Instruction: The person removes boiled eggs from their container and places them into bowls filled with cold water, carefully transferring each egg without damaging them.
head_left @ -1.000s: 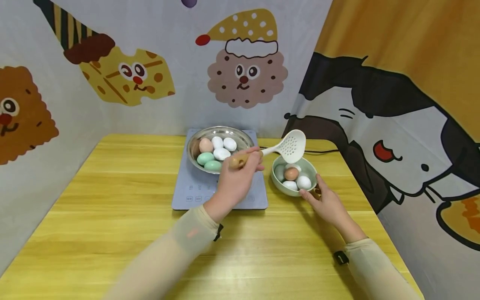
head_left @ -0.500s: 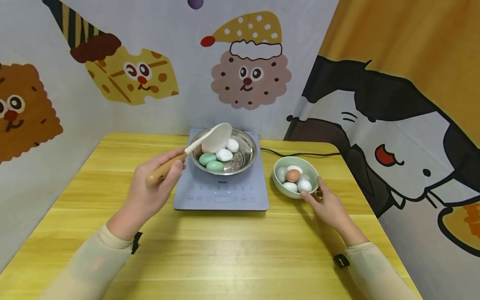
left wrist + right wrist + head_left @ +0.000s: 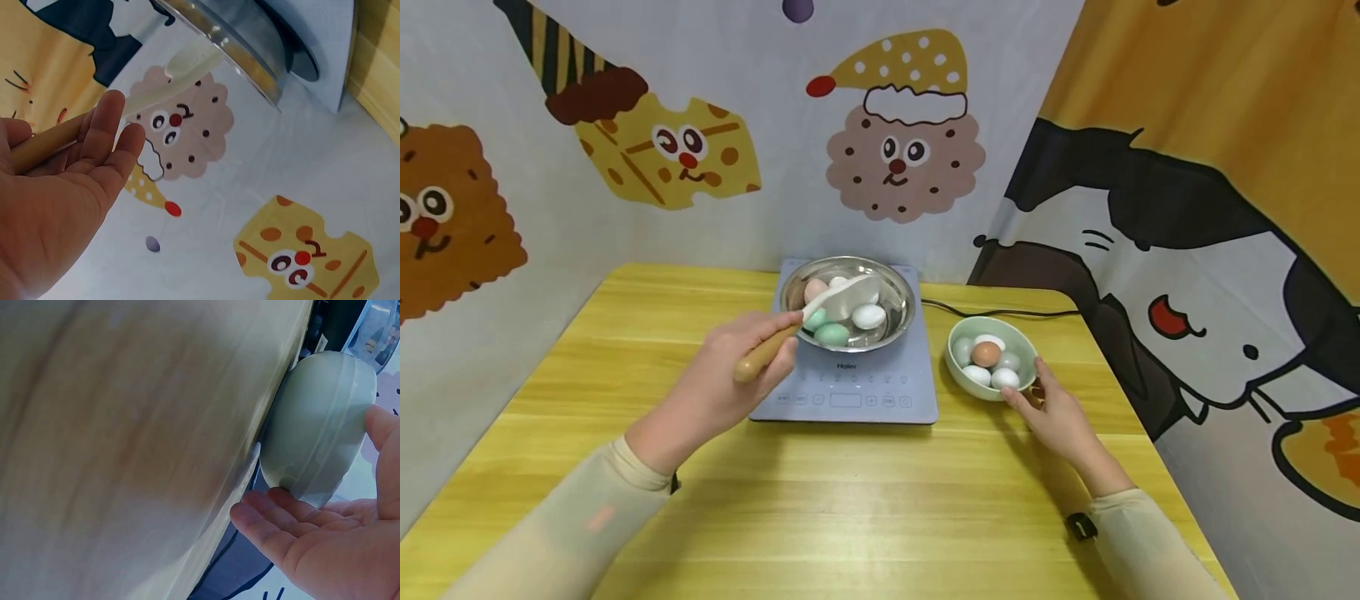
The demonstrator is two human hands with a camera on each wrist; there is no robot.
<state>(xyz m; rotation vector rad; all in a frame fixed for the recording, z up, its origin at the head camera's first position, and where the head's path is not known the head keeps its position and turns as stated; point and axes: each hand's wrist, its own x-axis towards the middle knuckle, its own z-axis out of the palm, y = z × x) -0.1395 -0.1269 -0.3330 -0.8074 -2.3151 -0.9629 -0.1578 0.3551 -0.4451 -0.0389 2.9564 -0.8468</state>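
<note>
My left hand grips the wooden handle of a white slotted skimmer. Its head dips into a shallow stainless steel pan among several eggs, such as a green egg and a white egg. The skimmer head partly covers some eggs, and I cannot tell whether one lies in it. To the right, my right hand holds the side of a pale green bowl, thumb at the rim and fingers below in the right wrist view. Several eggs fill that bowl, with a brown egg on top.
The pan stands on a flat induction cooker near the back of the wooden table. A black cord runs right from the cooker, behind the bowl. Cartoon-printed cloth hangs close behind the table and along both sides.
My left hand has swung the skimmer left from above the bowl to the pan, then lowered its head among the eggs. White eggs in the pan have shifted. The right hand stays at the bowl.
</note>
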